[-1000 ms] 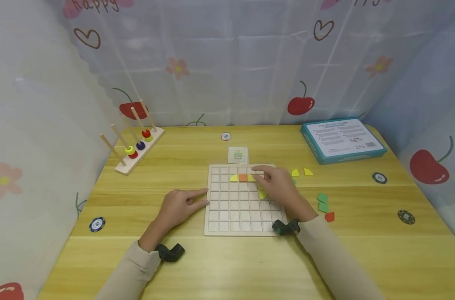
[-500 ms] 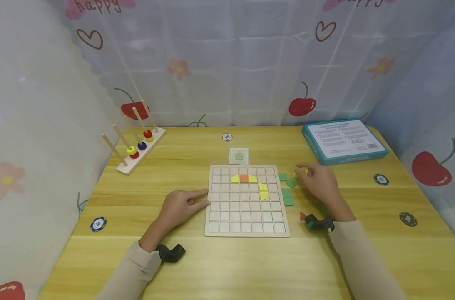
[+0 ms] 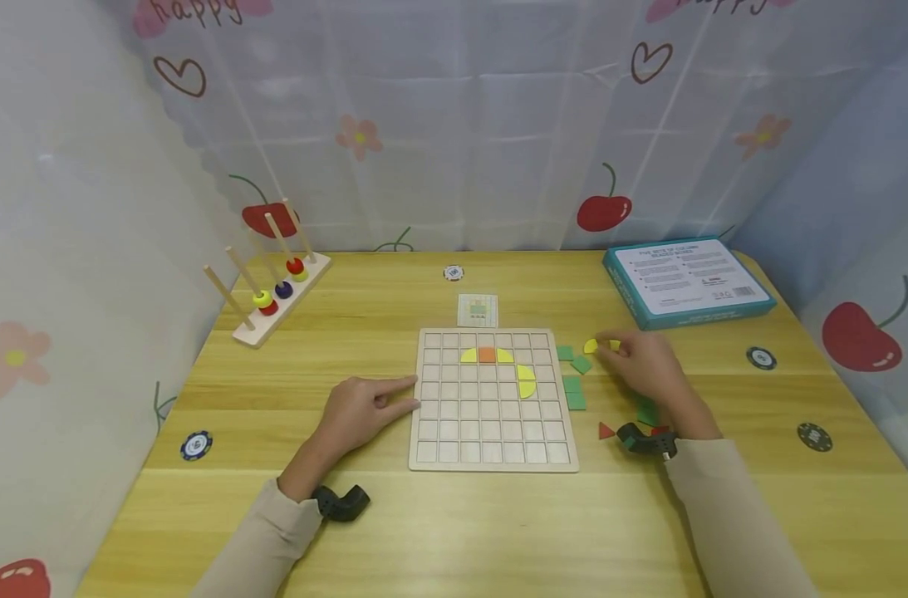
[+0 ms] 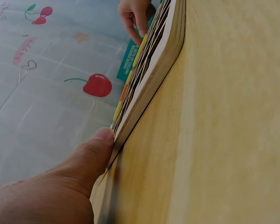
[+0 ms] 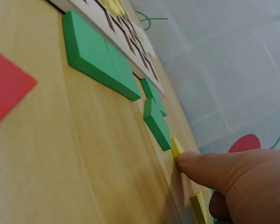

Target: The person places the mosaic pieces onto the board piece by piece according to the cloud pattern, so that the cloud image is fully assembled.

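A wooden grid board [image 3: 491,415] lies on the table. Along its left edge, my left hand [image 3: 358,413] presses with index finger and thumb spread apart; the left wrist view shows the thumb [image 4: 100,140] on the board's side. Near the top of the grid are an orange square tile [image 3: 487,355] and several yellow quarter-circle tiles [image 3: 526,382]. To the board's right, my right hand [image 3: 648,370] pinches a loose yellow quarter-circle tile [image 5: 176,148] at the table surface. A second yellow tile [image 5: 198,207] lies partly behind that hand.
Green square tiles [image 3: 575,393] lie along the board's right side, with a red triangle [image 3: 606,431] nearby. A pattern card [image 3: 478,311] lies behind the board. A peg stand with beads [image 3: 282,303] is at back left, a teal box [image 3: 689,282] at back right.
My right hand has moved right from above the board to the loose yellow tiles, bringing its fingertips onto one. The left hand stays at the board's edge.
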A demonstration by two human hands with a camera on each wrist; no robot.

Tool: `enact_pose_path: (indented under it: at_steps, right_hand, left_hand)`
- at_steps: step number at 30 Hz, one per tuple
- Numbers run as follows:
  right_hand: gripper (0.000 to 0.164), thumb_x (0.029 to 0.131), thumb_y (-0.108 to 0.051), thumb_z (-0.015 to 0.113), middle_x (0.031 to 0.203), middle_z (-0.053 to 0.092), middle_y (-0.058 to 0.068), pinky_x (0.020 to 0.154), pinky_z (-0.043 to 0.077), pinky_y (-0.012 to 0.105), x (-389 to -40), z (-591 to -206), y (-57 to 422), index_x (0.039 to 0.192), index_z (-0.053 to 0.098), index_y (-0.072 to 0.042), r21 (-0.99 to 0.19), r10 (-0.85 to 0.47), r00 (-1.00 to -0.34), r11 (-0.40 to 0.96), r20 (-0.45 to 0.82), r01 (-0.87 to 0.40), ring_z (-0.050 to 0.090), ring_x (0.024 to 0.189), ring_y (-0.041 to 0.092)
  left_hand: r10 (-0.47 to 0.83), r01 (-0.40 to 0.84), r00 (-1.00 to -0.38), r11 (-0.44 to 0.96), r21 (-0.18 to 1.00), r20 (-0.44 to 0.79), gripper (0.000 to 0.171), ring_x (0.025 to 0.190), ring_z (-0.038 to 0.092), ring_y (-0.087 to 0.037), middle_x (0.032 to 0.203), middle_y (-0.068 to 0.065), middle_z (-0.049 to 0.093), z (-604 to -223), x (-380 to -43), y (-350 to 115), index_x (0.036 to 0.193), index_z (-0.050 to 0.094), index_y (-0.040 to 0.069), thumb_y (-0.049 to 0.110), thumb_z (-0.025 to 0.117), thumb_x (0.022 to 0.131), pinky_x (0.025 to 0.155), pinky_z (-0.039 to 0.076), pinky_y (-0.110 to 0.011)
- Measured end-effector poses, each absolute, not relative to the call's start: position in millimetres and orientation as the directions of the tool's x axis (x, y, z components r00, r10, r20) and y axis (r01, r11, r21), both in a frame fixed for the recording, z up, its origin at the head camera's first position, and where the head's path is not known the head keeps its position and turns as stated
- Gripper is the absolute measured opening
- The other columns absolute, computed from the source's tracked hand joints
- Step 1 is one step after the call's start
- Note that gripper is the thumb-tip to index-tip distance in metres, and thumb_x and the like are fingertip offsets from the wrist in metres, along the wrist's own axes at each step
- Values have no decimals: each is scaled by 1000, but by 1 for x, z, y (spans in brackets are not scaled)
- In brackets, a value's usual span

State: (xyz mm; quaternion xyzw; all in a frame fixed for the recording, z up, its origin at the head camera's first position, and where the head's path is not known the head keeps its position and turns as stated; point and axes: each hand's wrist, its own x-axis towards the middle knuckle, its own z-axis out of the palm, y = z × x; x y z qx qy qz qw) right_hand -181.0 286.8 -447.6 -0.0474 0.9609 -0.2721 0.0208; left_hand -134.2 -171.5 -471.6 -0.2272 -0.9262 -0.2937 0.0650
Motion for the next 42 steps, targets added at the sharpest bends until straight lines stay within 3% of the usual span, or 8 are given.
enact_pose_path:
  at_steps: [8,27,42]
  right_hand:
    - [33,100,-25,69,57,42,1,48,34,32,-180,-449,284,128,71,-6,-483,-133,-991,866,22,-126,42,49,19]
    - [37,100,-33,68,63,46,3,50,35,34,-177,-441,275,125,70,-4,-494,-110,-992,861,57,-124,44,54,21]
    - [31,95,-29,76,60,44,1,48,30,31,-172,-426,198,118,74,-9,-566,-222,-969,787,111,-245,39,51,18]
  left_hand:
    - [379,450,-893,728,518,243,40,48,24,0,51,15,35,-472,-134,-171,125,76,27,45,78,90,49,24,-24]
    - [374,448,-894,733,512,247,40,49,24,0,52,15,35,-471,-134,-171,124,76,28,46,79,89,50,25,-24]
    - [370,443,-896,736,512,244,40,48,26,-1,52,15,36,-471,-133,-171,124,76,28,46,79,89,49,25,-24]
